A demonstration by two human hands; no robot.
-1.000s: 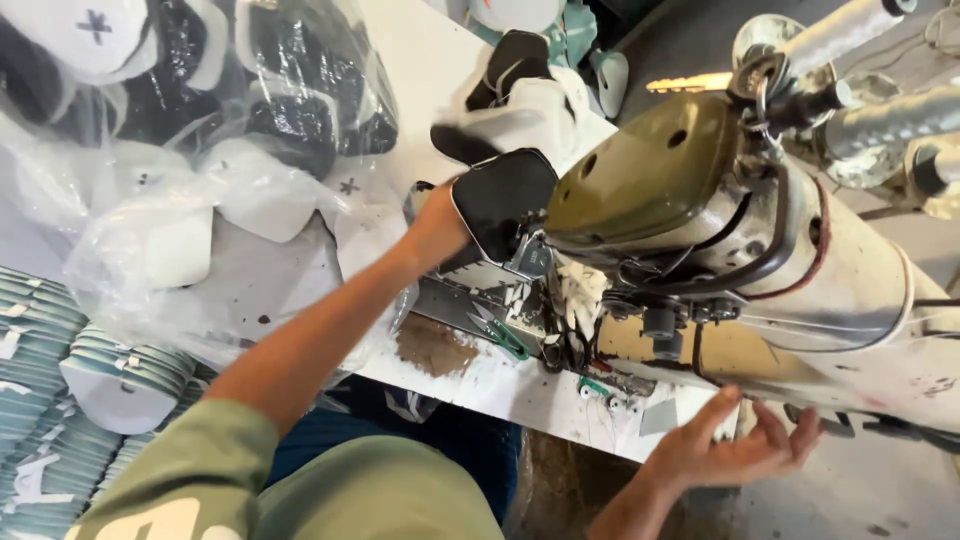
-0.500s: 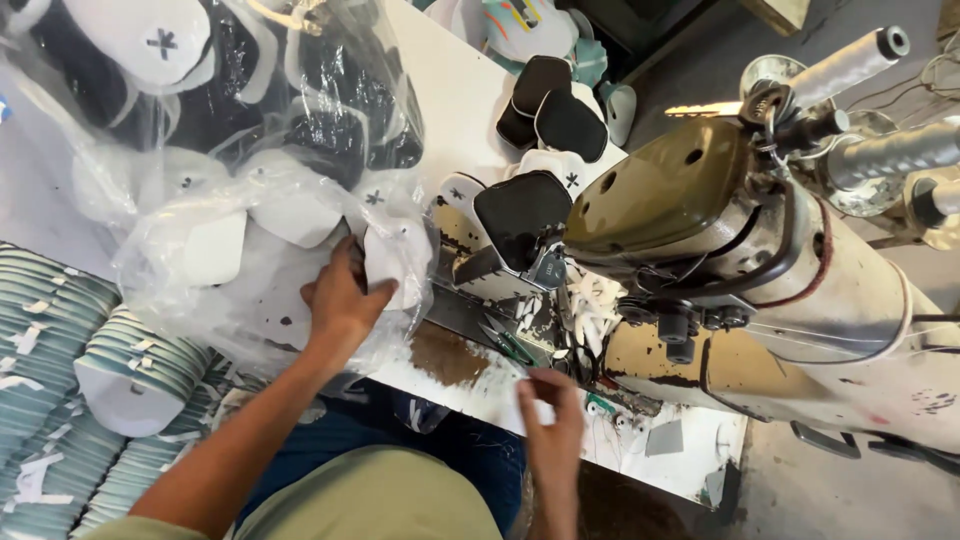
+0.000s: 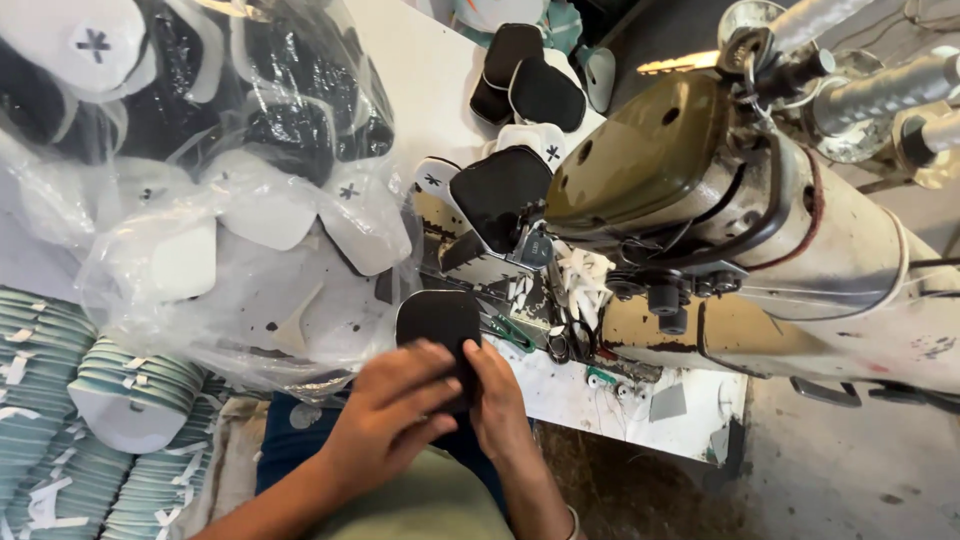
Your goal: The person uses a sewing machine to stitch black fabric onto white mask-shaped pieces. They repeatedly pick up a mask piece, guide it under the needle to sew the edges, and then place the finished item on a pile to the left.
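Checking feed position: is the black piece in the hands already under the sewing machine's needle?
No: both hands hold the black piece at the table edge, apart from the machine.

Both hands are close together, low in the middle. The left hand (image 3: 385, 410) lies flat, fingers spread; the right hand (image 3: 497, 405) curls beside it.

This is a sewing workshop, likely one making shoe or cap parts. A heavy industrial sewing machine (image 3: 720, 230), worn and stained, fills the right side, with thread guides and spindles at its far end. The white surface (image 3: 600, 400) under it is chipped and dirty. On the left a clear plastic bag (image 3: 220, 200) holds many cut black and white pieces, near stacks of teal pieces (image 3: 60, 400). More black pieces (image 3: 525, 80) lie far off.
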